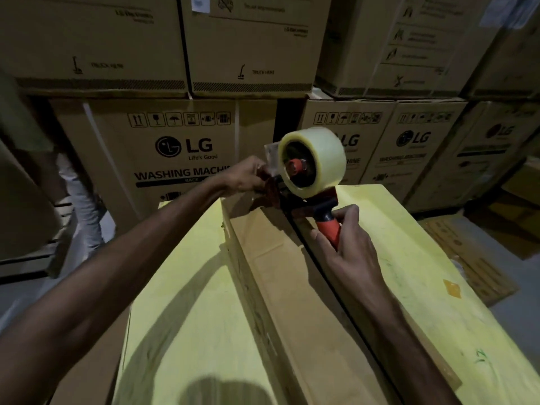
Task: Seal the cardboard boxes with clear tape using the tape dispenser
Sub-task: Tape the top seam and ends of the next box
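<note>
A large cardboard box (pixel 187 302) with yellow outer flaps and a brown inner flap lies in front of me, a dark seam running down its middle. Over the far end of that seam I hold a red tape dispenser (pixel 295 204) carrying a roll of clear tape (pixel 318 159). My right hand (pixel 347 244) grips its red handle. My left hand (pixel 248 176) pinches the loose tape end at the dispenser's front, by the box's far edge.
Stacked LG washing machine cartons (pixel 181 147) form a wall behind the box. More cartons stand at the right (pixel 415 147). A person's leg in light trousers (pixel 81 206) shows at the left. Flattened cardboard (pixel 473 258) lies on the floor to the right.
</note>
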A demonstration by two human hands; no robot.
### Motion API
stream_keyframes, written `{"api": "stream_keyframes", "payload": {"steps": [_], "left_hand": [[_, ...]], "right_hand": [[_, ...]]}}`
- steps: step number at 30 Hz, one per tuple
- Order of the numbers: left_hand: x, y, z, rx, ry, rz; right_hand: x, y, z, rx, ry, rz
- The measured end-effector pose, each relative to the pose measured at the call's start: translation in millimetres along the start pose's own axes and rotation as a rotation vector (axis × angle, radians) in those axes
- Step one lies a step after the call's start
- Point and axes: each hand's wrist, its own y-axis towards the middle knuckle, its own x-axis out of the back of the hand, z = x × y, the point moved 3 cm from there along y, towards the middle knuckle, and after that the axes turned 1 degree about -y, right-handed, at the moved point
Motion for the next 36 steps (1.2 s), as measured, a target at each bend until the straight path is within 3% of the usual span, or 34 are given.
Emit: {"api": "stream_keyframes", "payload": {"steps": [13,21,36], "left_hand": [[43,46,27,0.049,0.042,-0.062],[38,56,63,0.083,0.079,-0.025],[56,62,75,0.081,0.047,-0.123]], "right_hand": [[-38,29,1,0.068,-0.066,-0.119],[-64,31,-4,0.022,-0.091,-0.062],[-75,51,4,0.044,-0.087,-0.026]]}}
